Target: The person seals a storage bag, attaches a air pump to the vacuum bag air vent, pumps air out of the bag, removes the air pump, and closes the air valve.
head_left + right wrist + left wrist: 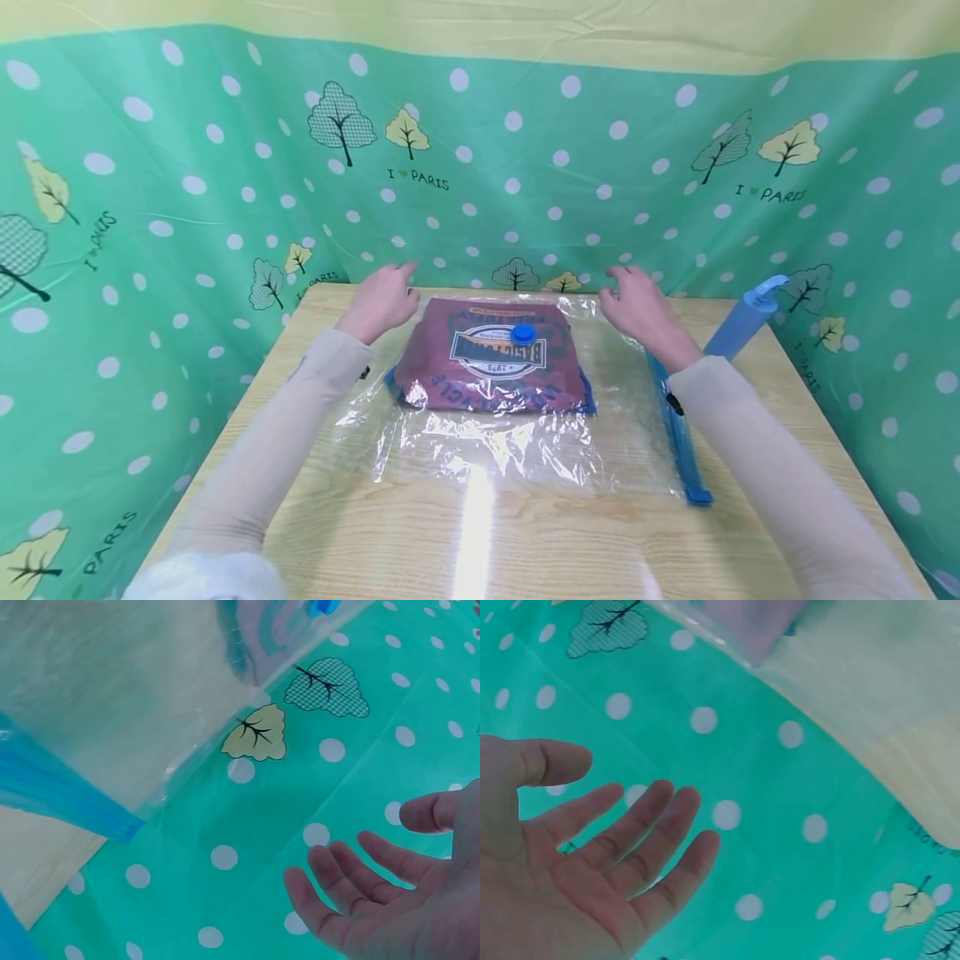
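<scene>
A clear plastic vacuum bag (487, 450) lies flat on the table, with a folded maroon printed garment (427, 350) inside it. Its round blue valve (522, 335) sits over the garment's print. Along the bag's right side runs a blue zip seal (678, 433). My left hand (384, 298) hovers by the bag's far left corner, holding nothing, its fingers relaxed and spread in the left wrist view. Over the far right part of the bag is my right hand (636, 307), also without anything in it, fingers loosely bent in the right wrist view.
A blue hand pump (742, 321) stands at the table's right, partly behind my right forearm. The wooden table (360, 542) meets a green dotted curtain (517, 208) at its back and sides.
</scene>
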### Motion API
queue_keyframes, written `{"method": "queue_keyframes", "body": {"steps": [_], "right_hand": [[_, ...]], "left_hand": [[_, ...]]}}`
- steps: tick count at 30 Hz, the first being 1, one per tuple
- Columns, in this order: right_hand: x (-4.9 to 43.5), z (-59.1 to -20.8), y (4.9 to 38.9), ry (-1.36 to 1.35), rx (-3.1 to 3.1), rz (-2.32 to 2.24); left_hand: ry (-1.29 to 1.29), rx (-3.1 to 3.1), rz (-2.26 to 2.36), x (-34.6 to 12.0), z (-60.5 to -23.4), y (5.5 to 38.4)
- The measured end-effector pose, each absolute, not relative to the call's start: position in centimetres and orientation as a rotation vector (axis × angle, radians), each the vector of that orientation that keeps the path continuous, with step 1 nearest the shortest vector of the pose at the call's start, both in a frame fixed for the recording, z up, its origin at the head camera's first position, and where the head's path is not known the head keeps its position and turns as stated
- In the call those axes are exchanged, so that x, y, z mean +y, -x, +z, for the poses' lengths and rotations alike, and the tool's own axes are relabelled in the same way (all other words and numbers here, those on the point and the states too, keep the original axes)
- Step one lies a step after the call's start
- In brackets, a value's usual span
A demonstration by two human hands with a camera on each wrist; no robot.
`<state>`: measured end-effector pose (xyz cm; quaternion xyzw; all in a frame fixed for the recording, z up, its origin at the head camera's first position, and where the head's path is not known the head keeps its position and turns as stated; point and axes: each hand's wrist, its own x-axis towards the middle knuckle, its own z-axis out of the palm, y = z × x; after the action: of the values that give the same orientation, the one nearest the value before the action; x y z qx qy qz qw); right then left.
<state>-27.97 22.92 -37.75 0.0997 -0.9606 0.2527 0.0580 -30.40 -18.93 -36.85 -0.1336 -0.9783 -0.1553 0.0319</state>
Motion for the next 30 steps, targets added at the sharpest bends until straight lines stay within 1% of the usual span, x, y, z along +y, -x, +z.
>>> {"method": "queue_keyframes", "body": {"steps": [6,17,26,30], "right_hand": [[24.3,-38.6,26.5,-0.29,-2.981,0.723],[27.5,-41.5,23.8,-0.236,-3.171,0.675],[30.0,-42.5,21.3,-0.163,-3.363,0.587],[31.0,-42.9,20.6,-0.116,-3.431,0.577]], "left_hand": [[0.39,-3.101,-0.444,-21.3,-38.2,29.8],[0.249,-3.303,-0.498,-24.7,-41.6,27.0],[0.043,-3.459,-0.598,-27.5,-42.3,25.6],[0.003,-3.505,-0.576,-28.1,-42.8,25.3]]}}
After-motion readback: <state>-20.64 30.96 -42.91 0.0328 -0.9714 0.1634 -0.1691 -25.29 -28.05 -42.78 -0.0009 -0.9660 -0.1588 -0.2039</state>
